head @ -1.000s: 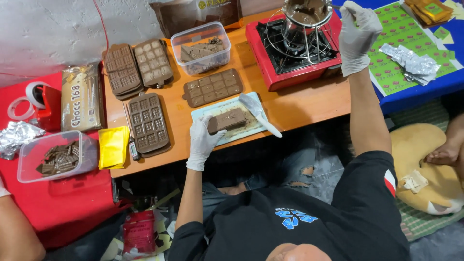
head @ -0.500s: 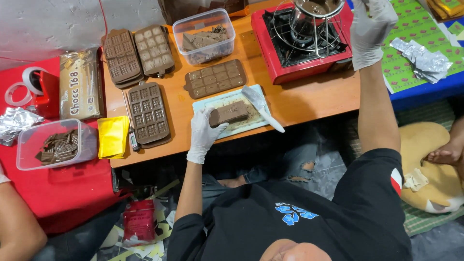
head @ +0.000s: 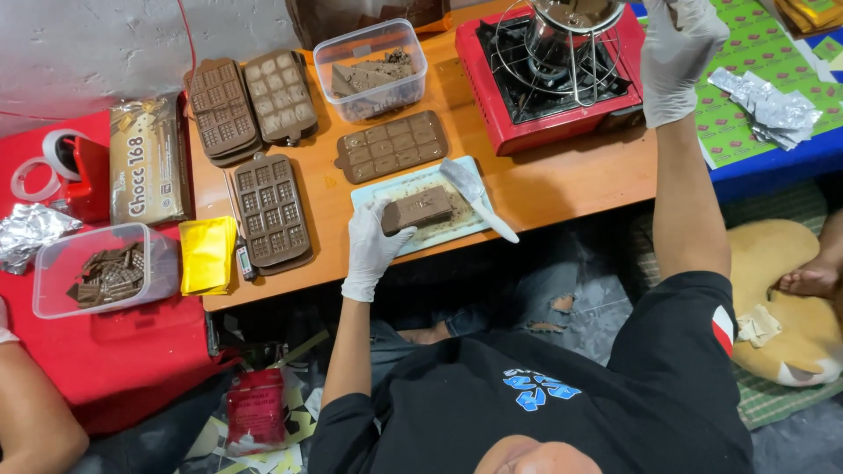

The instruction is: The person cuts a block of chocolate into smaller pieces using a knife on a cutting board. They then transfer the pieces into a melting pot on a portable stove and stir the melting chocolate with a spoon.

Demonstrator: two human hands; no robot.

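At the far left, on a red surface, lie crumpled foil, a roll of tape and a clear tub of chocolate pieces, with a wrapped chocolate block and a yellow packet beside it. On the wooden table sit three brown bar moulds, a fourth mould and another clear tub of chocolate chunks. The left hand, in a white glove, rests on a pale blue cutting board at the table's near edge; its fingers curl loosely round the left end of a slab of chocolate lying on the board. A white-handled knife lies just right of the slab, untouched. Further right stands a red portable gas stove with a metal pot on a wire stand. The gloved right hand is raised beside the pot, fingers closed upward toward the frame's edge; what it grips cannot be told. Crumpled foil pieces lie on a green patterned sheet.
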